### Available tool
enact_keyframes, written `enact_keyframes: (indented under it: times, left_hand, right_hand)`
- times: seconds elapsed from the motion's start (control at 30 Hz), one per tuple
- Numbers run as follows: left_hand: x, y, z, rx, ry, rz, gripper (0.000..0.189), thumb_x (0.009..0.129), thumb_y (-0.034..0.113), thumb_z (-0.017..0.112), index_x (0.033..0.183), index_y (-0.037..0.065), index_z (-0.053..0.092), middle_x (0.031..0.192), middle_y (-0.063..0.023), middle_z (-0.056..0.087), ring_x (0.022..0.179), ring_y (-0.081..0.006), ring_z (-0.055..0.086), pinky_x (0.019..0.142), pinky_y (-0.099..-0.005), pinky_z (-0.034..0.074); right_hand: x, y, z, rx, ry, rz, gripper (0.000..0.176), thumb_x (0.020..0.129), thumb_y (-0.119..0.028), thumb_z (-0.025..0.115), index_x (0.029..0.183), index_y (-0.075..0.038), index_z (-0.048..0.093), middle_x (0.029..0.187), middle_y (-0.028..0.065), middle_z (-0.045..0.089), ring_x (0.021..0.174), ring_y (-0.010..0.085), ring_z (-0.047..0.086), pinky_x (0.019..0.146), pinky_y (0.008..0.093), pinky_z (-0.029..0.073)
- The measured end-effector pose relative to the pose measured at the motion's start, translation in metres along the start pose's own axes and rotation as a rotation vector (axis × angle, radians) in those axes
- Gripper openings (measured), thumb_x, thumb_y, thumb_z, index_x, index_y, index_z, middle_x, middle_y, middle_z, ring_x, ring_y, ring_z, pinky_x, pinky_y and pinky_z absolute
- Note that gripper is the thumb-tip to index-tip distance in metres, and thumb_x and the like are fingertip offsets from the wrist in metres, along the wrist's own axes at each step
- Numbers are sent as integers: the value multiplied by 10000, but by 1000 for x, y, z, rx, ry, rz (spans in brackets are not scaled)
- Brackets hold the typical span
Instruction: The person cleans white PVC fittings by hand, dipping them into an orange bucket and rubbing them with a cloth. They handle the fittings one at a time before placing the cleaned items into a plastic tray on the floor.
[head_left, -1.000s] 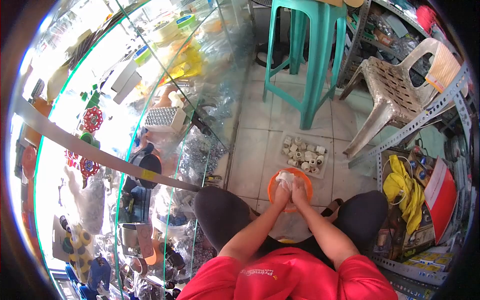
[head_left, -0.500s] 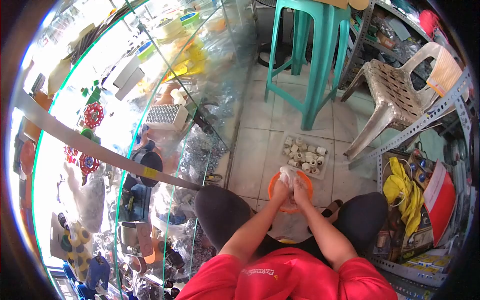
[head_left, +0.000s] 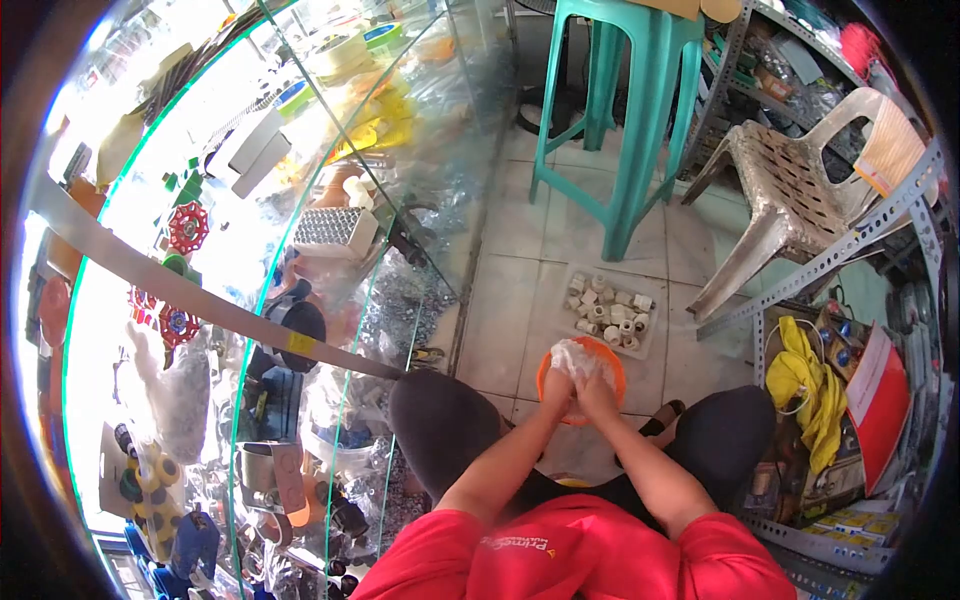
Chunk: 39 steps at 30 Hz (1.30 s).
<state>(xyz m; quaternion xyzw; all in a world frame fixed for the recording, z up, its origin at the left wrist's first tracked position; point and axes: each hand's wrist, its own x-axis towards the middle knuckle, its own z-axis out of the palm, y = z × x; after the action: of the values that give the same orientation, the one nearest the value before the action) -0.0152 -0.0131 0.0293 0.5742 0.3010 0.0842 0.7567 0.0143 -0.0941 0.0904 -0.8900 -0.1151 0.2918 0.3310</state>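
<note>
An orange basin [head_left: 621, 385] sits on the floor between my knees. Over it, my left hand [head_left: 557, 388] and my right hand [head_left: 597, 390] are close together, fingers closed round a crumpled white cloth [head_left: 573, 357]. It looks wet or sudsy, and part of it is hidden by the hands. Just beyond the basin, a clear plastic tray [head_left: 648, 325] holds several off-white pipe fittings [head_left: 598, 313].
A glass display case [head_left: 350, 270] packed with hardware runs along my left. Ahead stand a green plastic stool [head_left: 625, 150] and a worn plastic chair [head_left: 775, 160]. Metal shelving [head_left: 820, 260] with a yellow cloth [head_left: 805, 385] is on my right.
The white cloth has shifted slightly left and toward me, spreading over the fingers. Both hands have turned a little over the basin. The tray of fittings stays put.
</note>
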Motion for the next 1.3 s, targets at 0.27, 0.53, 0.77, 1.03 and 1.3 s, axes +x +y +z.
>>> enact_keyframes:
  times: [0.27,0.53,0.77,1.03,1.3]
  left_hand:
    - [-5,-7,4,405,-167,75,411,881,307,301,1110,-7,439,1040,-165,511,908,-273,514,772,-360,389]
    - [-1,-35,14,-36,-27,68,396,893,255,253,1120,-21,425,1128,-200,447,997,-287,468,810,-343,370]
    - [29,-43,-18,132,-35,-62,404,904,288,238,1128,9,426,1049,-129,527,911,-269,532,801,-372,422]
    - [12,14,-2,-826,-356,-304,422,897,342,233,1068,32,463,983,-114,553,868,-250,548,790,-389,447]
    - [15,-15,1,-947,-406,-358,335,879,257,323,1044,5,470,985,-137,529,918,-237,514,794,-362,426]
  right_hand:
    - [41,40,0,1276,-307,395,321,867,-429,332,758,-151,450,557,-16,405,372,100,358,302,235,231]
    - [49,58,27,212,155,-1,556,880,-398,277,1185,54,384,1144,182,456,1066,260,428,926,291,294]
    - [43,56,-9,1216,-486,228,436,855,-433,337,957,-45,509,747,66,535,587,146,491,465,258,377]
    - [38,30,-40,1584,-367,205,353,853,-360,375,964,-47,494,717,73,542,543,132,466,440,232,353]
    - [48,43,-19,907,-114,-47,370,884,-331,328,1048,-27,459,900,140,562,716,211,533,591,298,424]
